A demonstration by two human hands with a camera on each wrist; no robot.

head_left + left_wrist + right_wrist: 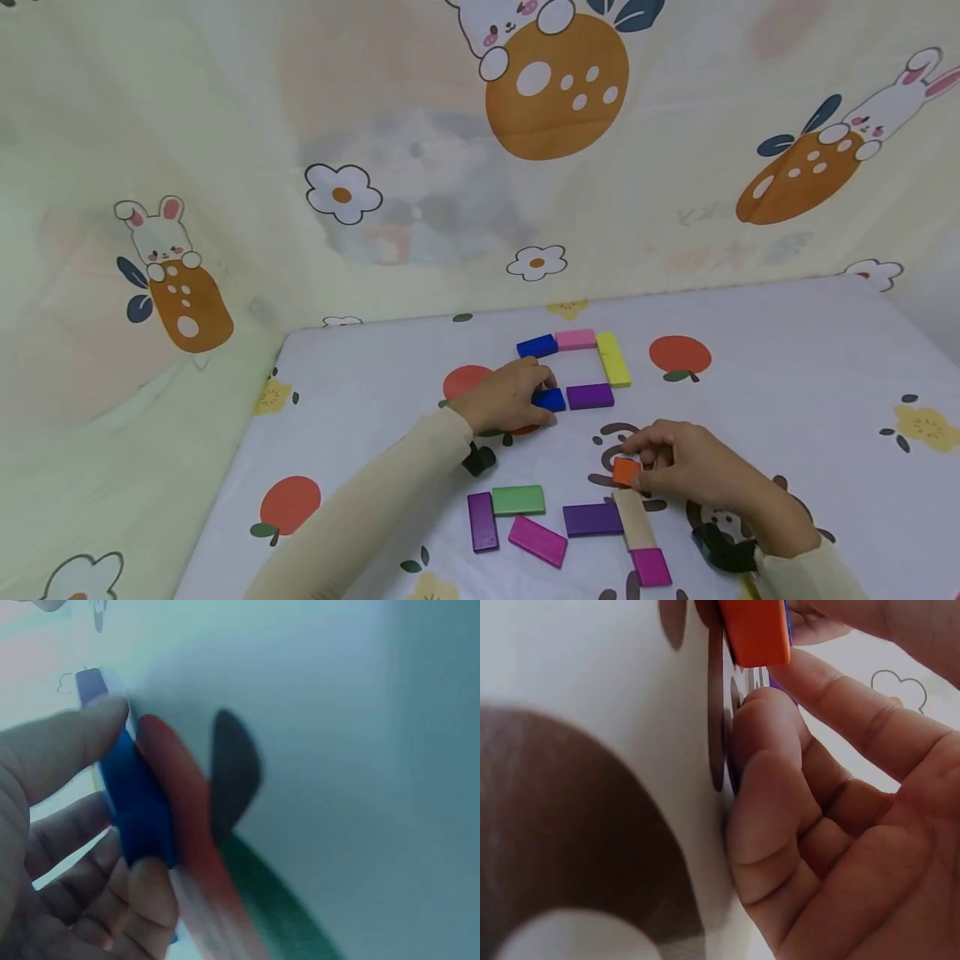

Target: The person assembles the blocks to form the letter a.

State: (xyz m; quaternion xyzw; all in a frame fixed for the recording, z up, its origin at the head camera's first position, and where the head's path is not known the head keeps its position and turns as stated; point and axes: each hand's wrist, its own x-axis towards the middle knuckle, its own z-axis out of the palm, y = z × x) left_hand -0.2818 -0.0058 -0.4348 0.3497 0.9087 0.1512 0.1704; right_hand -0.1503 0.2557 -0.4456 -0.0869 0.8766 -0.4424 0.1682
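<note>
Well, rabbit-print fabric (637, 208) hangs behind fruit-print cloth (787, 367); left fingers (75, 746) pinch a blue block (551, 401); right fingers (660, 433), an orange block (626, 472).

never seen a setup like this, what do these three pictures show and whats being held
No robot here: just a person's bare left hand and right hand. The wide picture comes from a camera worn on the head; the other two come from cameras on the left and right wrists. On a white printed cloth lie coloured blocks in two groups. The farther one includes a pink block and a yellow block; the nearer one, a green block and a beige block. The left hand grips a blue block in the farther group, while the right hand pinches an orange block near the beige one's far end.
</note>
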